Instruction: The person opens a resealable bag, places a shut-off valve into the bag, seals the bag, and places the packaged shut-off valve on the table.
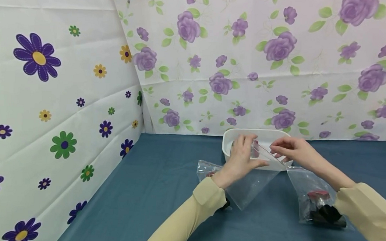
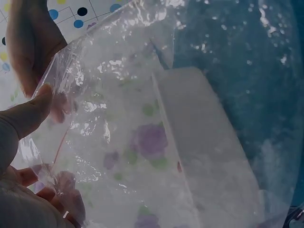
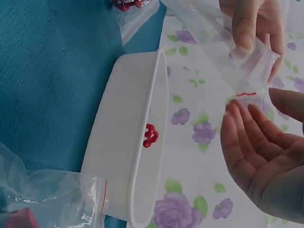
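In the head view my left hand (image 1: 240, 158) holds a clear zip bag (image 1: 253, 185) near its mouth. The bag hangs down and looks empty, and in the left wrist view its clear film (image 2: 109, 142) spreads across most of the picture. My right hand (image 1: 292, 150) is at the other side of the mouth. The right wrist view shows its fingertips beside the red zip line, with the thumb held apart from them. Behind the bag stands a white plastic tub (image 3: 118, 128), with a small red wheel-shaped piece (image 3: 150, 136) inside it.
To the right lies another clear bag (image 1: 296, 186) with red and black items in it. A further filled bag (image 1: 206, 167) sits partly behind my left forearm. Blue cloth (image 1: 162, 192) covers the table, and flower-patterned sheets (image 1: 196, 61) hang behind it and at left.
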Motion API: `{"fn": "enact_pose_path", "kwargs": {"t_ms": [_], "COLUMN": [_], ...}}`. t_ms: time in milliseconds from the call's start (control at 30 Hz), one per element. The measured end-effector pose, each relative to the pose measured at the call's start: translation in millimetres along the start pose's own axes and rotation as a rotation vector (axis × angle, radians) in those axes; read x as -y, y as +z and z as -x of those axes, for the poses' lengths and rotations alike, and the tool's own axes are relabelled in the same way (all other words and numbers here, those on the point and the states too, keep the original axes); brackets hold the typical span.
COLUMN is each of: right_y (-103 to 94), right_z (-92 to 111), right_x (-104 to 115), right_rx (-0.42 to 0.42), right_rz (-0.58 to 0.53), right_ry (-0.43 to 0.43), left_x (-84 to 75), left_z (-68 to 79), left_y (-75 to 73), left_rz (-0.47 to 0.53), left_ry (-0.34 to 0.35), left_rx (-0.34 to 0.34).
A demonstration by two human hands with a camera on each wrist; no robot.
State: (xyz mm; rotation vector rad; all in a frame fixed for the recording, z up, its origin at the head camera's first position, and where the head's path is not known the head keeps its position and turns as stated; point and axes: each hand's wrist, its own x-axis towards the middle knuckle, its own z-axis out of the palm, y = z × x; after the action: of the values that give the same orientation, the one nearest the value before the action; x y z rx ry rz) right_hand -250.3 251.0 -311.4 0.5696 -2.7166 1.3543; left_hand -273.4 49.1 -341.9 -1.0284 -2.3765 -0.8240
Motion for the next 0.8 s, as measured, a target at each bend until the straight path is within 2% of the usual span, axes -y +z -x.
{"fn": "enact_pose_path", "kwargs": {"t_ms": [133,333,467,700,800], "right_y": [0.5,1.2,0.0,-4.5,-5.2], "right_z": [-0.3,-2.6,-2.7,-2.3,-3.4], "right_x": [0.3,1.8,2.2,4.1,5.2], "right_rx": [0.025,0.055,0.071,0.071,0.076], "right_rz": [0.004,0.071,0.111,0.139,0.138], "right_ry": [0.006,-0.018,-0.019,-0.017,-0.014], "left_x": [-1.5,-1.3,-0.2,2.4,1.2], "left_z": [0.7,3.5,5.5,0.7,-2.7], "left_y": [4.2,6.2,4.5,-1.6,-2.7], "left_rz": [-0.011,0.007,-0.024,-0.118,-0.178], "left_ry": [0.039,0.099,0.141,0.316,0.356], "left_rx": [-0.012,-0.012,-0.013,-0.129,-0.141]}}
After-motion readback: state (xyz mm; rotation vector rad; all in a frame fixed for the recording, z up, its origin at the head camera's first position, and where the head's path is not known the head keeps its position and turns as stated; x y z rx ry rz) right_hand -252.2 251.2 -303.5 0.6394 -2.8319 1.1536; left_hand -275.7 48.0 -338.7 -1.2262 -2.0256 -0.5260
